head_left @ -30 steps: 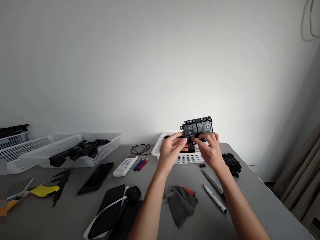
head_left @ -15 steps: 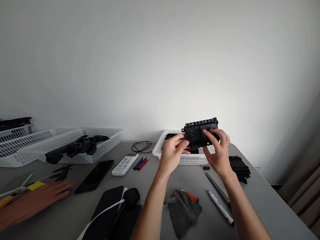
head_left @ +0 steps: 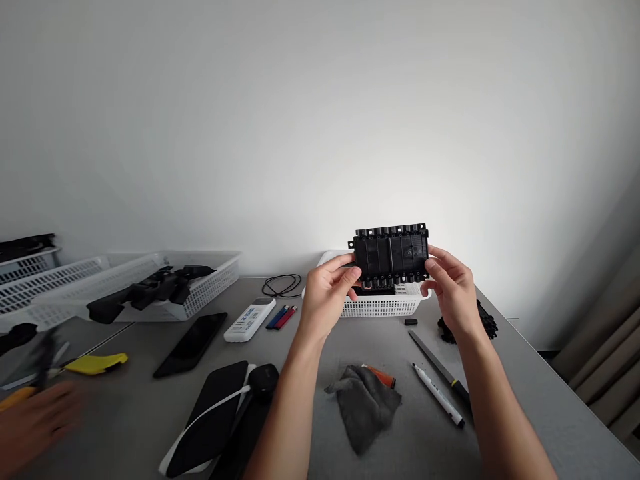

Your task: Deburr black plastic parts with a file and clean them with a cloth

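Observation:
A black plastic rectangular part (head_left: pixel 391 257) with ribs and toothed long edges is held up between my two hands, its broad face towards me. My left hand (head_left: pixel 327 283) pinches its left end, thumb in front. At the right end, my right hand (head_left: pixel 453 287) grips the edge between thumb and fingers. Behind and below the part stands a white perforated basket (head_left: pixel 383 307) with black pieces in it. More black ribbed parts (head_left: pixel 487 323) lie on the table, partly hidden by my right wrist.
A grey cloth (head_left: pixel 367 407), an orange object (head_left: pixel 380 376), a white marker (head_left: pixel 439 395) and a file-like tool (head_left: pixel 437 367) lie in front. Lighters (head_left: pixel 284 317), a phone (head_left: pixel 191 343) and a white basket (head_left: pixel 213 287) are leftward. Another person's blurred hand (head_left: pixel 43 420) is far left.
The black part has turned flatter towards me and moved slightly left. My right hand's fingers have shifted from its face to its right edge. The other person's hand has moved left, uncovering a yellow-handled object.

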{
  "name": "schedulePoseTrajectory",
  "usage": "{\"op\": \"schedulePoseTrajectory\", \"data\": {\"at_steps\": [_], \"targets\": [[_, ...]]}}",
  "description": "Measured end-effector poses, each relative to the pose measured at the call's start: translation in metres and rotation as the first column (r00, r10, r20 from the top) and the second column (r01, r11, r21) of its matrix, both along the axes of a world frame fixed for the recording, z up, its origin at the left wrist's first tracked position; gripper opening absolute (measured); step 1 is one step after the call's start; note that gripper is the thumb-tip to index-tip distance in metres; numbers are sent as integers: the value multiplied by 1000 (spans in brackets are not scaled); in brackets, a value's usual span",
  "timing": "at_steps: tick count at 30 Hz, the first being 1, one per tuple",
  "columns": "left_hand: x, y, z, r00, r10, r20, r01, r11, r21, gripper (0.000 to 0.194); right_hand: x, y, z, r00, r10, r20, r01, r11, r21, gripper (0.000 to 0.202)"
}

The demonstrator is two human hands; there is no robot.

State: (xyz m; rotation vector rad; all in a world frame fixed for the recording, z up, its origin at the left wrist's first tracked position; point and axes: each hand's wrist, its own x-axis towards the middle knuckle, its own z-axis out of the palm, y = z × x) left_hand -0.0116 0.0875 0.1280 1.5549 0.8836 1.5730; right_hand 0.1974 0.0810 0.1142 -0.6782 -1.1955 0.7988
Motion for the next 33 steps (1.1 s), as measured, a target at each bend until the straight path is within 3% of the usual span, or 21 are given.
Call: {"op": "schedulePoseTrajectory", "data": {"at_steps": [8,19,33], "targets": [[4,0,-4,1000,9,6,-9,1000,14,45,3,-3,2,1000,-11,17,10,1000,13,24],[2,-8,5,999,29,14,-29,999,15,43,2,-8,4,998,51,-21,-51,998,-21,29],[-12,-6,5,999,39,7,-39,999,-19,44,-4,-22,11,987,53,152,-49,998,-30,38]]}}
